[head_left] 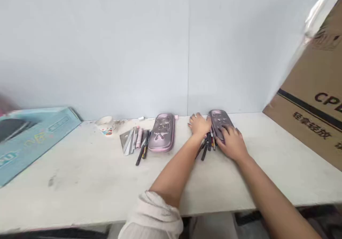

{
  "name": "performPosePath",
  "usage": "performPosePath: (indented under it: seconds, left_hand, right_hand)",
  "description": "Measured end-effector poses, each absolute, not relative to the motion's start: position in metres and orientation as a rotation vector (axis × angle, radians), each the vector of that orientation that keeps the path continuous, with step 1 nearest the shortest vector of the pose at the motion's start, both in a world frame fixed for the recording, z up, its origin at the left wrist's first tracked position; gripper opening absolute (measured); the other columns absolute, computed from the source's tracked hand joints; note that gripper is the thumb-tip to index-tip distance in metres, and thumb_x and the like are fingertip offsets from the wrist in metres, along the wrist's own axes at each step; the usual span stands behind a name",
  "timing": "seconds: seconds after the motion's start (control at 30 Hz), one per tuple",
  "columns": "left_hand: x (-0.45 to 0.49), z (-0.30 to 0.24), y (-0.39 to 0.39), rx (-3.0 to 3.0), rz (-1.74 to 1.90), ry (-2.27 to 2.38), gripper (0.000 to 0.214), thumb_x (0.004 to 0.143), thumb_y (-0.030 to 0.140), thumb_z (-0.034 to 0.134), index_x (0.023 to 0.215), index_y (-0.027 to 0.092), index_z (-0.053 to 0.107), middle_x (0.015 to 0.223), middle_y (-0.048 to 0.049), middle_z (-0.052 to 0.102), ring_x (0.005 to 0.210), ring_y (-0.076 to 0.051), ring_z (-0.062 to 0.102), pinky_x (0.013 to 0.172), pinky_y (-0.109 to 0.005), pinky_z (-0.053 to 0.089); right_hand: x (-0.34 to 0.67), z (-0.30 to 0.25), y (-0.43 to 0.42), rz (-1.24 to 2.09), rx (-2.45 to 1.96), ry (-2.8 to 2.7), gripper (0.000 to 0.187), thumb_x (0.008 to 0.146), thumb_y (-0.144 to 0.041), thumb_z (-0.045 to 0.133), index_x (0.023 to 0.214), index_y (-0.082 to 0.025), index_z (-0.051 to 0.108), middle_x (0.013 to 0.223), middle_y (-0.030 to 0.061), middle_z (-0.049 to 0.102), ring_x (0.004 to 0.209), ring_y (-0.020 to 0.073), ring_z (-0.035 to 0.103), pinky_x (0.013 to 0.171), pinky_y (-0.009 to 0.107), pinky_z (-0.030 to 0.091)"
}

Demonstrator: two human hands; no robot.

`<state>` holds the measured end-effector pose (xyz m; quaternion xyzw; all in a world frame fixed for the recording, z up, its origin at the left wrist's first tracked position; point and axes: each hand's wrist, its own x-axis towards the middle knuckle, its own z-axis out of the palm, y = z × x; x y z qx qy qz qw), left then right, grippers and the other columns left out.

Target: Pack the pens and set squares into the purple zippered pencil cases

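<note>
Left forearm and right forearm extended forward, bare, converging. Left hand held palm-down, fingers slightly spread; right hand held palm-down just beside it, fingers curled downward.

A teal box lies near a crumpled paper cup.

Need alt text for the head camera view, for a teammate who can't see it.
Two bare hands are at a pink pencil case on a pale table: the right hand lies on top of it, the left hand beside it, with pens fanning out from under it. A second pink pencil case lies to the left, beside more pens.
</note>
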<state>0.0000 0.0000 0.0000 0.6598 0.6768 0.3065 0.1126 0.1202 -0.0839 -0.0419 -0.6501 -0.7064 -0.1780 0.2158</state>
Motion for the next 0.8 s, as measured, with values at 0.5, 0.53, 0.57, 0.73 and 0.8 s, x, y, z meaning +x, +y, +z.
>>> performPosePath:
  seconds: [0.5, 0.53, 0.57, 0.73, 0.8]
  left_hand:
    - [-0.071, 0.012, 0.013, 2.303, 0.604, 1.823, 0.053, 0.082, 0.05, 0.037, 0.12, 0.015, 0.05, 0.124, -0.015, 0.052, 0.117, -0.03, 0.045, 0.096, -0.043, 0.033]
    - [-0.083, 0.018, 0.007, 2.393, 0.661, 1.796, 0.051, 0.082, 0.048, 0.036, 0.12, 0.016, 0.049, 0.123, -0.0143, 0.053, 0.114, -0.03, 0.047, 0.095, -0.043, 0.033]
    - [-0.097, 0.023, 0.002, 2.462, 0.709, 1.791, 0.048, 0.083, 0.046, 0.036, 0.119, 0.017, 0.05, 0.121, -0.014, 0.053, 0.112, -0.029, 0.048, 0.093, -0.043, 0.034]
    - [-0.169, 0.029, -0.014, 2.416, 0.724, 2.101, 0.05, 0.081, 0.046, 0.04, 0.118, 0.012, 0.047, 0.117, -0.0178, 0.054, 0.111, -0.032, 0.048, 0.09, -0.043, 0.036]
    - [-0.188, 0.024, -0.016, 2.279, 0.577, 2.189, 0.06, 0.078, 0.055, 0.041, 0.118, 0.009, 0.045, 0.115, -0.0212, 0.055, 0.111, -0.034, 0.049, 0.09, -0.045, 0.036]
  right_hand:
    - [0.116, -0.044, -0.089, -0.528, -1.666, -1.935, 0.038, 0.084, -0.04, 0.043, 0.111, -0.016, 0.053, 0.122, 0.0131, 0.052, 0.117, 0.0273, 0.043, 0.103, 0.052, 0.022]
    - [0.11, -0.042, -0.092, -0.512, -1.633, -1.961, 0.038, 0.084, -0.041, 0.043, 0.111, -0.016, 0.053, 0.123, 0.0134, 0.051, 0.118, 0.0276, 0.042, 0.103, 0.052, 0.022]
    - [0.101, -0.04, -0.097, -0.483, -1.586, -2.01, 0.038, 0.085, -0.041, 0.043, 0.111, -0.017, 0.053, 0.123, 0.0137, 0.051, 0.118, 0.0276, 0.041, 0.102, 0.052, 0.024]
    - [0.034, -0.028, -0.123, -0.204, -1.167, -2.481, 0.037, 0.085, -0.045, 0.043, 0.11, -0.02, 0.054, 0.125, 0.011, 0.05, 0.124, 0.0255, 0.035, 0.103, 0.048, 0.026]
    - [0.015, -0.028, -0.126, -0.157, -1.049, -2.606, 0.035, 0.085, -0.043, 0.044, 0.109, -0.02, 0.054, 0.124, 0.0094, 0.051, 0.126, 0.0244, 0.034, 0.105, 0.048, 0.023]
